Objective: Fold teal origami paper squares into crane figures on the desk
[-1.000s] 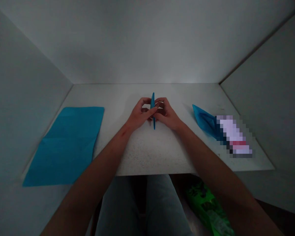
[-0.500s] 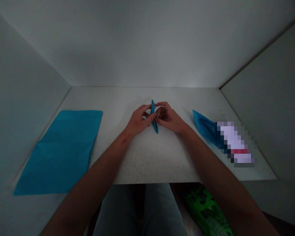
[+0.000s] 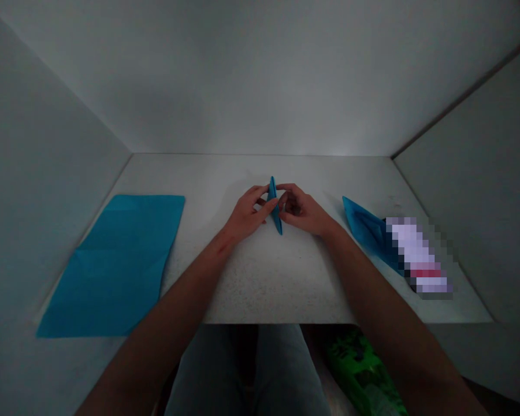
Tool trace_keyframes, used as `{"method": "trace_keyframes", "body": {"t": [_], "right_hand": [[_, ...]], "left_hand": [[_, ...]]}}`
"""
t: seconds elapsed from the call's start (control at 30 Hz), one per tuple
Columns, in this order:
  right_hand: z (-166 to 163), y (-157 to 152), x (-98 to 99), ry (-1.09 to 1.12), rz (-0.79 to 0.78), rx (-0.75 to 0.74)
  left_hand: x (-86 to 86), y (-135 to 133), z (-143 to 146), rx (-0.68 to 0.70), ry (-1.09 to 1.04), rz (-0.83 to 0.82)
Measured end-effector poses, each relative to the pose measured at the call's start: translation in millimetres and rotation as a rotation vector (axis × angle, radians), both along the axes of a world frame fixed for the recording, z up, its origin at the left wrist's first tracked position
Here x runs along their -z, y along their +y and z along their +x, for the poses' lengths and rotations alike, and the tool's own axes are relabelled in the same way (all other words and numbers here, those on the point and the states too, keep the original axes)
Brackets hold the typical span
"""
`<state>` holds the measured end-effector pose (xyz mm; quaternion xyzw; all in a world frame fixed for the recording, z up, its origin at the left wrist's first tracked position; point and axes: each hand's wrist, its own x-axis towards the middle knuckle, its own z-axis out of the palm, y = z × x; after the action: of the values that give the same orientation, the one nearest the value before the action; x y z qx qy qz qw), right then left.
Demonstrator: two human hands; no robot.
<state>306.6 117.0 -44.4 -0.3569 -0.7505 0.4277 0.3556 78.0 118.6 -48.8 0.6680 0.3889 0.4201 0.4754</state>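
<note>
A narrow piece of folded blue paper [image 3: 278, 223] stands nearly on edge over the middle of the table, its long side running away from me. From the left, my left hand [image 3: 250, 211] pinches it, thumb on the near face and fingers behind. My right hand [image 3: 305, 211] is closed on its right side, with the index fingertip near the upper end and the thumb lower down. The right hand's other fingers are curled and partly hidden.
A flat blue paper sheet [image 3: 121, 260] with creases lies at the left, overhanging the front edge of the white table [image 3: 260, 289]. At the right, a folded blue paper piece [image 3: 364, 228] touches a blurred-out phone-like object [image 3: 418, 254]. Walls enclose the back and sides. A green bag [image 3: 364, 370] lies below.
The view has shifted slightly, so everything sits a little farther right. Both hands keep hold of the folded paper, with only small finger movements.
</note>
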Motion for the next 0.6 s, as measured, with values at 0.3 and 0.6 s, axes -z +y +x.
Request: {"method": "trace_keyframes", "body": {"t": [0.3,0.6], "right_hand": [[-3.9,-3.0,-4.3,0.012,0.002,0.020],[-2.5,-2.5,-6.7,-0.096,0.070,0.142]], "left_hand": [[0.7,-0.4,0.5,-0.018,0.010,0.013],[-2.7,-0.3,-5.1,-0.043,0.144,0.141]]}}
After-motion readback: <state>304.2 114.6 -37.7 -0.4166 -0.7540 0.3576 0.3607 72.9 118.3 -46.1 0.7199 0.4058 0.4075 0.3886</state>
